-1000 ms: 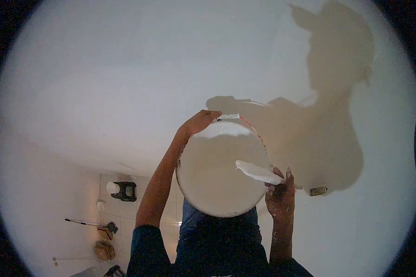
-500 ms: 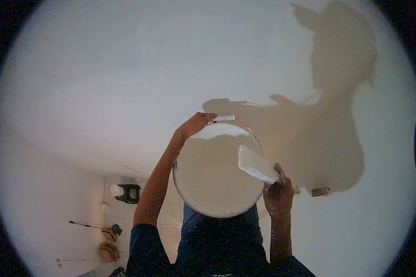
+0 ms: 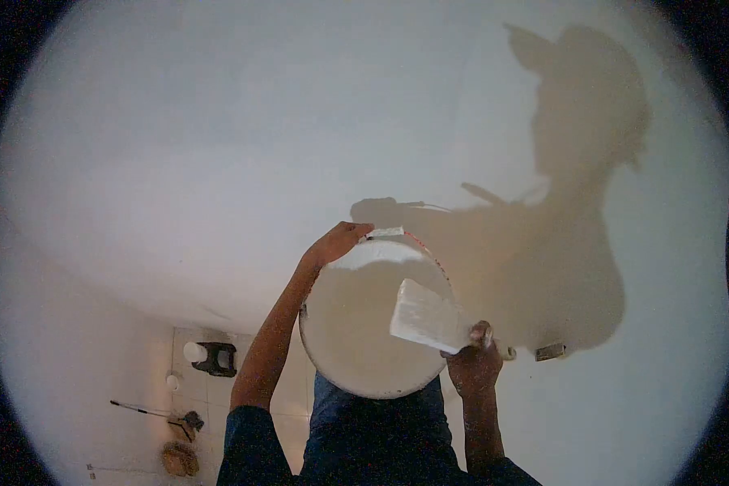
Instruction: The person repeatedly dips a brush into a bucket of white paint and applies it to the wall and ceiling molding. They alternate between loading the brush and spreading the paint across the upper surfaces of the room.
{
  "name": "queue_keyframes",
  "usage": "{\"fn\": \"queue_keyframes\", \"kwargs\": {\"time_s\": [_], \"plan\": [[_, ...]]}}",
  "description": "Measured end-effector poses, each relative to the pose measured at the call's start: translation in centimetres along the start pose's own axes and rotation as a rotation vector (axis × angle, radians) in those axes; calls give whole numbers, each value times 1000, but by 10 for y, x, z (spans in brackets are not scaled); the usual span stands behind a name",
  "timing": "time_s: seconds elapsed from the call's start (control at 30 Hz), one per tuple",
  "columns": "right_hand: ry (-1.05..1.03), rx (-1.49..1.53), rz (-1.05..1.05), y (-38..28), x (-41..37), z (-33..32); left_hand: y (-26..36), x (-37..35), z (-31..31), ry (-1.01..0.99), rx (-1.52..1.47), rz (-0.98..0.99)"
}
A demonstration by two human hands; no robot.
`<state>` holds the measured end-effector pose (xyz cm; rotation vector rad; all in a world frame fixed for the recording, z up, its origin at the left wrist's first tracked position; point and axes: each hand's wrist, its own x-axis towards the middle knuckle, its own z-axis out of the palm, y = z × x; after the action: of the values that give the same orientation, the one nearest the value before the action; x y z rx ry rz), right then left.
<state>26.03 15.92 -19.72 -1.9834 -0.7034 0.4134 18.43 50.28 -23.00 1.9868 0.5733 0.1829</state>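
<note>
A round white bucket (image 3: 309, 356) of pale, paint-like liquid stands out in front of my body, close to the wall. My left hand (image 3: 342, 241) grips its far-left rim, fingers curled beside the white handle grip (image 3: 385, 232). In my right hand (image 3: 475, 368) is a wide paintbrush (image 3: 429, 316), its bristle end coated in white. The brush head hangs over the right part of the bucket's mouth, pointing left, and its handle end sticks out to the right of my fist. What supports the bucket from below is hidden.
A pale wall (image 3: 259, 105) with my shadow fills the upper view. An electrical box (image 3: 550, 352) is set in it at right. Lower left, a dark stool (image 3: 219, 359) carries a white container (image 3: 194, 351); a long-handled tool (image 3: 142, 409) and a cardboard box (image 3: 180, 459) are on the floor.
The brush has shifted left and turned, showing more of its broad side over the bucket. My right hand has rotated with it. The whole scene sits slightly lower in view.
</note>
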Motion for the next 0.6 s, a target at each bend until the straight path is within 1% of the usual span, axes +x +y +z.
{"fn": "queue_keyframes", "kwargs": {"time_s": [0.07, 0.1, 0.13, 0.17, 0.2, 0.23, 0.27, 0.3, 0.33, 0.37, 0.4, 0.47, 0.5, 0.53, 0.57, 0.6], "plan": [[33, 157, -363, 30, 4, 7, 7, -4, -1, -7, -50, -66], [56, 330, -346, 28, 2, 5, 12, -11, -1, -3, -48, -61], [57, 331, -350, 14, -1, 2, 17, -19, -1, 22, 19, 7], [-46, 282, -472, -1, -4, -4, 22, -24, -2, 49, 86, 75], [-149, 232, -592, -17, -5, -8, 19, -19, -3, 53, 87, 77], [-163, 254, -762, -32, -4, -8, 17, -12, -3, -8, 20, -46], [-162, 254, -768, -37, -5, -7, 14, -7, -4, -69, -48, -168], [-155, 164, -861, -42, -5, -6, 15, -8, -5, -65, -45, -162], [-144, 71, -954, -45, -4, -7, 15, -11, -4, -57, -26, -106], [-184, -66, -966, -48, -4, -12, 16, -14, -4, -51, -8, -48], [-176, -72, -971, -53, -5, -15, 23, -18, -5, -51, -6, -37], [-261, -11, -904, -66, -3, -20, 36, -24, -7, -21, 82, -71], [-254, -34, -955, -72, 2, -23, 27, -18, -5, -22, 83, -58], [-244, -43, -958, -75, 6, -27, 7, -7, -3, -7, 110, 22], [-284, -134, -942, -76, 10, -34, -4, -1, -2, 7, 138, 100], [-324, -223, -920, -77, 13, -39, -5, -1, -2, 1, 139, 109]]}}
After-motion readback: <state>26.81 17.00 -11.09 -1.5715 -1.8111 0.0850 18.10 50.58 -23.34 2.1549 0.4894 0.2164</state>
